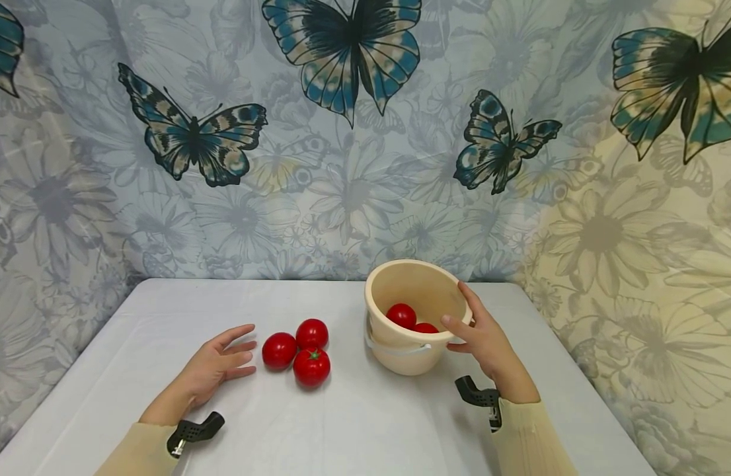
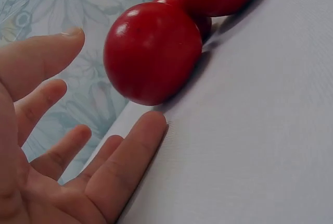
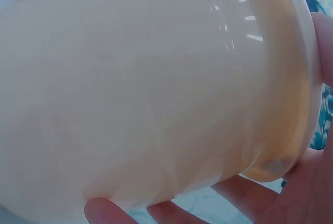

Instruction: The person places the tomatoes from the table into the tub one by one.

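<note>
My right hand [image 1: 486, 338] grips the cream plastic bucket [image 1: 395, 357] at its right side, thumb over the rim and the other fingers along the outer wall. Inside the bucket show two red tomatoes [image 1: 401, 315], the second one partly hidden by the front rim. Left of the bucket, three more red tomatoes sit clustered on the table: a left one [image 1: 279, 351], a back one [image 1: 312, 334] and a front one [image 1: 312, 368] with a green stem. My left hand [image 1: 213, 362] is beside the left tomato, fingers spread and holding nothing; in the left wrist view its fingertips [image 2: 153, 122] are close to that tomato.
A white cloth covers the table [image 1: 365, 430]. Behind it hangs a backdrop [image 1: 353, 192] printed with butterflies and flowers. The bucket's pale handle [image 1: 401, 349] hangs down across its front. A black wrist mount [image 1: 195, 430] sits at each sleeve.
</note>
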